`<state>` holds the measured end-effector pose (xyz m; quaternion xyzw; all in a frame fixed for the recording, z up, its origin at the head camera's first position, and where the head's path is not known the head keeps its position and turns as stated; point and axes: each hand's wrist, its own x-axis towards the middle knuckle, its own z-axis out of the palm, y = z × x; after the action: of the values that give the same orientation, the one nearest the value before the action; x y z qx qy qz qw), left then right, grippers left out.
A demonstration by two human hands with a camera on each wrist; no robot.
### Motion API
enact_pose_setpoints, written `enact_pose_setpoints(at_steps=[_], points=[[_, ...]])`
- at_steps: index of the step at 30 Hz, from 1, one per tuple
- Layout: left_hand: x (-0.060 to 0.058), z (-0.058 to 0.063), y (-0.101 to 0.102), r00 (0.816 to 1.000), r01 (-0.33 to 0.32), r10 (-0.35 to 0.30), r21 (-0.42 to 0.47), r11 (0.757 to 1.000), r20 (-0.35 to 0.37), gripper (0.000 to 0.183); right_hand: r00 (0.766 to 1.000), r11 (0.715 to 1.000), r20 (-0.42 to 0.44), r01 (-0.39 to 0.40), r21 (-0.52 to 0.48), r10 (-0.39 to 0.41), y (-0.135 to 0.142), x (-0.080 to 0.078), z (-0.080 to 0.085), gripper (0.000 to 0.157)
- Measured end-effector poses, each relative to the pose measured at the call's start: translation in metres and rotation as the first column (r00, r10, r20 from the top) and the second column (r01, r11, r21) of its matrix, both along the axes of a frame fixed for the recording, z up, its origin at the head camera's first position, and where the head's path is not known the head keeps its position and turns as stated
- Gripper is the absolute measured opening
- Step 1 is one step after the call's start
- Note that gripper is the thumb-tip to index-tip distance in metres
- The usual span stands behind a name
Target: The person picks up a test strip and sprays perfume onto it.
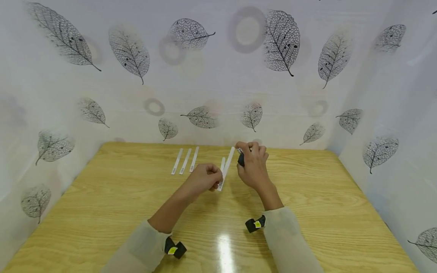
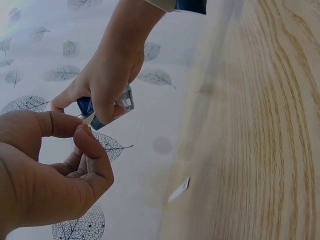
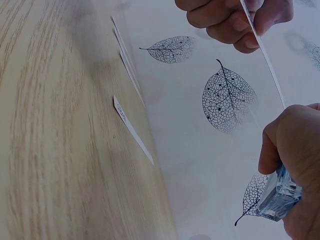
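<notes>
My left hand pinches one end of a narrow white paper strip between thumb and fingertips. The strip is raised and slants up toward the other hand, its lower end carrying dark print. Close to its upper end, my right hand grips a small glass bottle. Clear glass and a dark blue part show between the fingers; the palm and fingers hide the rest. Another white strip with printing at one end lies on the table, partly behind the held one in the head view.
Three more printed white strips, the nearest to the middle being this strip, lie side by side at the back left of the wooden table. A pale leaf-patterned sheet stands along the table's back and sides.
</notes>
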<state>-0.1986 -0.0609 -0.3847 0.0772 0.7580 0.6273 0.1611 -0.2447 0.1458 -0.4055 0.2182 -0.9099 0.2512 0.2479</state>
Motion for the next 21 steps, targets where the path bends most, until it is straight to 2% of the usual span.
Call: enact_pose_setpoints(at_steps=[9,21], points=[[0.0013,-0.0004,0.0008,1.000,0.017,-0.017,0.010,1.000,-0.008,0.011,0.999,1.000,-0.047,0.015,-0.004,-0.015,-0.0007,0.0005,-0.0004,0.057],[0.0011,-0.0028,0.0011,1.000,0.028,-0.028,0.011,1.000,0.003,0.012,0.998,0.999,-0.045,0.044,0.016,-0.043,-0.0012,0.0020,0.0008,0.055]])
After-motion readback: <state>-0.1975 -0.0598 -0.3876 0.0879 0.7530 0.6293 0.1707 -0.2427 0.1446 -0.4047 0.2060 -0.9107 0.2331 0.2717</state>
